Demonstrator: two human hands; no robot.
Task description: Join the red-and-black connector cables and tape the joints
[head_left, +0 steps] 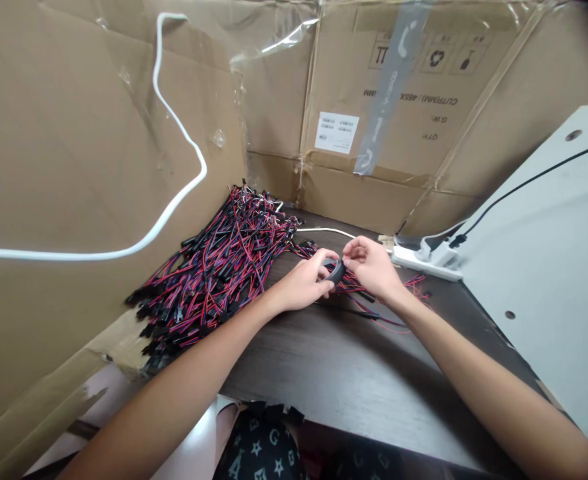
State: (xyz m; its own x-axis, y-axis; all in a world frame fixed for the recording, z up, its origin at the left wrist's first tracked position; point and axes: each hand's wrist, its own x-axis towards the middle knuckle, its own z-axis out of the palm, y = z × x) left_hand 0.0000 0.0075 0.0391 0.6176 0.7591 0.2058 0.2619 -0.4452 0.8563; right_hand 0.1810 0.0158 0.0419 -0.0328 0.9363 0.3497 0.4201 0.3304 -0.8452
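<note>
My left hand [308, 280] grips a roll of black tape [335, 272], its thumb and fingers closed around the ring. At the roll's right edge, the fingertips of my right hand [369, 265] are pinched together; they seem to hold the tape at its outer edge, though the exact spot is too small to make out. Under and behind both hands lie red and black wires [357, 287]. A large heap of red, blue and black wires with black connectors [224, 260] covers the table's left side, beside my left forearm.
Cardboard walls [274, 127] enclose the dark table [324, 373] at the left and back. A white power strip [427, 262] with plugs sits at the back right, against a white panel [549, 267]. A thick white cable [174, 200] hangs across the left.
</note>
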